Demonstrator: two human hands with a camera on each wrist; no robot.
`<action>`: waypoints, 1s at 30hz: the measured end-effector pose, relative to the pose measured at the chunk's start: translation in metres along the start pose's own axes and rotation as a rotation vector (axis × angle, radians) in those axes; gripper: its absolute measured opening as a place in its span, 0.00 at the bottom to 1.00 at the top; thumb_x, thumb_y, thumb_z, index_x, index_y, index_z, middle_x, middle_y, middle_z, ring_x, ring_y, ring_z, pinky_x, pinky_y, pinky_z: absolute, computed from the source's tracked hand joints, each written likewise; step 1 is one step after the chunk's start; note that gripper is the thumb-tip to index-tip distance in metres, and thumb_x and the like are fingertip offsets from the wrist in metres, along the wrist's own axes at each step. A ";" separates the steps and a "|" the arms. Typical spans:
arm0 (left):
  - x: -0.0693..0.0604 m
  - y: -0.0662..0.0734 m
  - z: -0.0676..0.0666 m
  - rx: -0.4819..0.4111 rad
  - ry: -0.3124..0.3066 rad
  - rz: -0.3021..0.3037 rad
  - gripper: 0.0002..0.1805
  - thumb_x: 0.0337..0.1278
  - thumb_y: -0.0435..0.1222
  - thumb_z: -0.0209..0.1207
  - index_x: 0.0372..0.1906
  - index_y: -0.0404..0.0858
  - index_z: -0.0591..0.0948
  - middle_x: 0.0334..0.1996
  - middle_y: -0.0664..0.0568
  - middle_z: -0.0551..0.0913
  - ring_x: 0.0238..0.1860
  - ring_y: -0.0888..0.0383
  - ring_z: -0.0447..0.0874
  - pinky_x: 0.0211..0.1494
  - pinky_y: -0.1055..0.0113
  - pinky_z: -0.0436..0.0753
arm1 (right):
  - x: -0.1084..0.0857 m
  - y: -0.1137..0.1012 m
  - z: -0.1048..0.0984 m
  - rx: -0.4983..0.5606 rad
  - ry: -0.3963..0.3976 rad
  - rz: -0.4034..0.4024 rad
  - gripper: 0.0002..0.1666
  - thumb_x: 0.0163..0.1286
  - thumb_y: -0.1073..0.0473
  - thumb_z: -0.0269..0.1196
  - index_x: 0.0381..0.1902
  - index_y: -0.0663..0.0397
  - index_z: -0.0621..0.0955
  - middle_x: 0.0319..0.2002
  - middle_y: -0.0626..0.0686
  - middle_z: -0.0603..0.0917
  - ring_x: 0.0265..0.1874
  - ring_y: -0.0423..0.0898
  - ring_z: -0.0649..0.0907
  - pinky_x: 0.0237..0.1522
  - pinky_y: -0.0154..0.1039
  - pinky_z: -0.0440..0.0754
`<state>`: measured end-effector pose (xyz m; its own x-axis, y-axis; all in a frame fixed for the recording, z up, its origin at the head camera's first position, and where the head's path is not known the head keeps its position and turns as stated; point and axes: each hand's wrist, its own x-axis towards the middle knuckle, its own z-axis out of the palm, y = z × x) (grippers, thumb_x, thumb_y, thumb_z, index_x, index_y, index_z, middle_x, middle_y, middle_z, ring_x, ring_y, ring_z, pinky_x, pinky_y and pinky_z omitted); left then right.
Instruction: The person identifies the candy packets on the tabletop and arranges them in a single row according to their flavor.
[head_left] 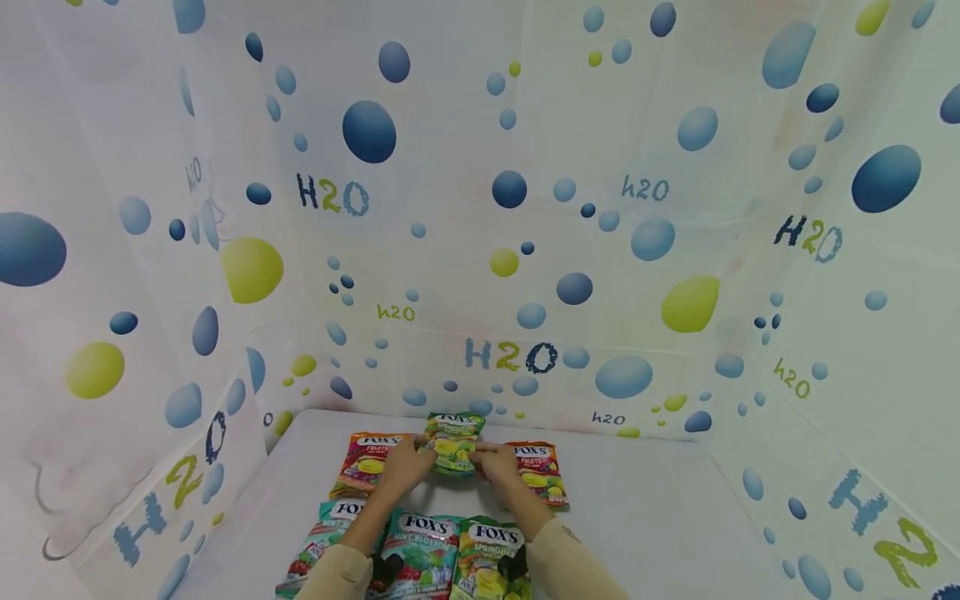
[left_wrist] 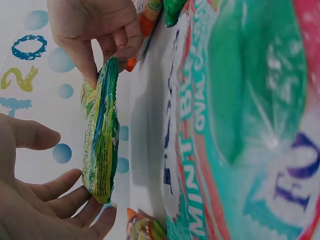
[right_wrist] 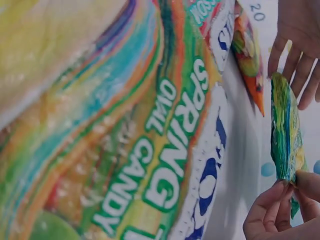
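A green Fox's candy bag (head_left: 453, 446) is held up off the table at the back middle. My right hand (head_left: 497, 462) pinches one end of it between thumb and fingers, plain in the right wrist view (right_wrist: 280, 210). At the other end, the fingers of my left hand (head_left: 407, 467) touch the bag's edge. In the left wrist view that left hand (left_wrist: 47, 185) has its fingers loosely extended and its thumb apart from the bag. Red-orange Fox's fruits bags lie on either side, one left (head_left: 360, 467) and one right (head_left: 542, 475).
On the white table (head_left: 637, 517), a front row holds two teal mint bags, one left (head_left: 318, 533) and one in the middle (head_left: 420, 542), plus a green Fox's bag (head_left: 487, 542) at right. A patterned curtain (head_left: 450, 250) encloses the back and sides.
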<state>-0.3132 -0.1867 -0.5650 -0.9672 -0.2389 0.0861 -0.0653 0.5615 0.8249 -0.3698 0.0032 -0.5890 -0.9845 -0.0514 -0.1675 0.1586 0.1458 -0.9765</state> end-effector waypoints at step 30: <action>-0.017 0.029 0.001 -0.071 0.061 0.130 0.26 0.73 0.40 0.59 0.66 0.26 0.78 0.59 0.31 0.82 0.59 0.35 0.82 0.54 0.43 0.85 | -0.018 -0.018 -0.028 0.139 -0.015 -0.029 0.19 0.68 0.60 0.72 0.55 0.62 0.87 0.47 0.57 0.90 0.41 0.47 0.89 0.47 0.44 0.89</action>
<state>-0.2985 -0.1656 -0.5436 -0.9495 -0.2169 0.2266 0.0790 0.5336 0.8420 -0.3566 0.0293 -0.5646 -0.9878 -0.0681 -0.1401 0.1401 0.0057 -0.9901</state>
